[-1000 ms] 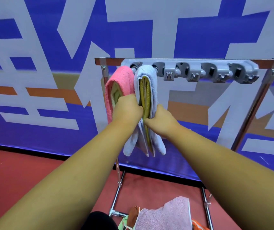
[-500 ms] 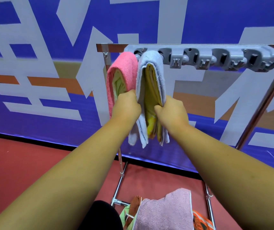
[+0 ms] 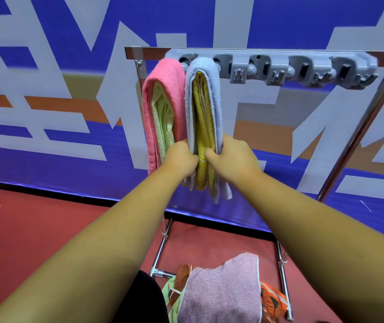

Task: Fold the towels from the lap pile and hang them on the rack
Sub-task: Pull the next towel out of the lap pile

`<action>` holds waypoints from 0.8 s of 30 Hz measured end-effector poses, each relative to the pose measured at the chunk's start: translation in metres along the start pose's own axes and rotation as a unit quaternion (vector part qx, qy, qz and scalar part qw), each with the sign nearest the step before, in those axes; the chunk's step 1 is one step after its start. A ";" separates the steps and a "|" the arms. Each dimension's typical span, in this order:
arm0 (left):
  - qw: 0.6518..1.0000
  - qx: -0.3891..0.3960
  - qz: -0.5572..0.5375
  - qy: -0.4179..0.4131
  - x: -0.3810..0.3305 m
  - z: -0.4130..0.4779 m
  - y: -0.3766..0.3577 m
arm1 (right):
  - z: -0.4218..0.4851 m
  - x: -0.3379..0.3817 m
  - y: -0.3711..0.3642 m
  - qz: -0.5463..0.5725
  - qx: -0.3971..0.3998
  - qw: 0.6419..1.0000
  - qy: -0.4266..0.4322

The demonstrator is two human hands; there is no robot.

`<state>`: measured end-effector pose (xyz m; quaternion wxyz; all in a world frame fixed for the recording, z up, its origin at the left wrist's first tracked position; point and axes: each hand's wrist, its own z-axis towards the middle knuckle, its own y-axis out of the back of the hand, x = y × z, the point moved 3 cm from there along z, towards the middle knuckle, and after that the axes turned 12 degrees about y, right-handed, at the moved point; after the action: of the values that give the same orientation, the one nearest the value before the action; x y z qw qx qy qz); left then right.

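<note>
Currently left hand (image 3: 181,157) and right hand (image 3: 232,157), close together, each grip the grey-blue towel (image 3: 214,101) draped over the rack (image 3: 302,66) near its left end. Judged soft, light, limp: hold both hanging layers low, pinched.

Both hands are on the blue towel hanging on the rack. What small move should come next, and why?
Probably let go with both hands: the left hand and right hand grip the blue towel, which already drapes over the rack beside the pink towel, and a mauve towel waits on the lap.
</note>
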<state>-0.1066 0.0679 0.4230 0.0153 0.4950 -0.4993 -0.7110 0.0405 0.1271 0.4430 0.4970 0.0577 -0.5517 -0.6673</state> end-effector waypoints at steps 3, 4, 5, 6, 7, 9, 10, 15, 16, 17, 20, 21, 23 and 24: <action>0.996 0.080 0.028 0.011 0.012 -0.002 -0.011 | -0.006 -0.001 -0.013 0.065 0.039 0.997 -0.007; 0.994 0.101 0.035 0.009 0.017 -0.002 -0.015 | -0.008 -0.003 -0.017 0.084 0.048 0.995 -0.014; 0.993 0.115 0.040 0.006 0.022 -0.002 -0.018 | -0.009 -0.005 -0.022 0.102 0.055 0.993 -0.020; 0.991 0.122 0.048 0.003 0.025 -0.003 -0.020 | -0.009 -0.008 -0.026 0.118 0.060 0.991 -0.025; 0.990 0.128 0.056 0.001 0.028 -0.005 -0.020 | -0.010 -0.012 -0.030 0.128 0.064 0.989 -0.030; 0.990 0.127 0.067 0.001 0.033 -0.008 -0.022 | -0.012 -0.018 -0.037 0.131 0.087 0.986 -0.048; 0.990 0.120 0.069 0.000 0.036 -0.010 -0.022 | -0.014 -0.022 -0.040 0.132 0.103 0.984 -0.061; 0.988 0.134 0.078 0.024 0.058 -0.011 -0.040 | -0.025 -0.044 -0.059 0.131 0.158 0.974 -0.097; 0.985 0.149 0.075 0.037 0.064 -0.012 -0.046 | -0.028 -0.048 -0.063 0.130 0.164 0.972 -0.103; 0.983 0.165 0.067 0.051 0.071 -0.013 -0.052 | -0.032 -0.052 -0.067 0.127 0.165 0.972 -0.109; 0.969 0.222 0.046 0.097 0.090 -0.022 -0.072 | -0.044 -0.066 -0.081 0.112 0.177 0.971 -0.117; 0.964 0.238 0.042 0.112 0.098 -0.024 -0.080 | -0.050 -0.072 -0.087 0.107 0.185 0.969 -0.120; 0.954 0.266 0.040 0.135 0.114 -0.026 -0.099 | -0.061 -0.085 -0.102 0.100 0.203 0.965 -0.134; 0.950 0.274 0.040 0.145 0.123 -0.025 -0.110 | -0.066 -0.094 -0.112 0.102 0.211 0.962 -0.142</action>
<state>-0.0988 0.0423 0.2581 -0.0205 0.5575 -0.6867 -0.4661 0.0617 0.1387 0.2847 0.4556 0.0090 -0.7482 -0.4823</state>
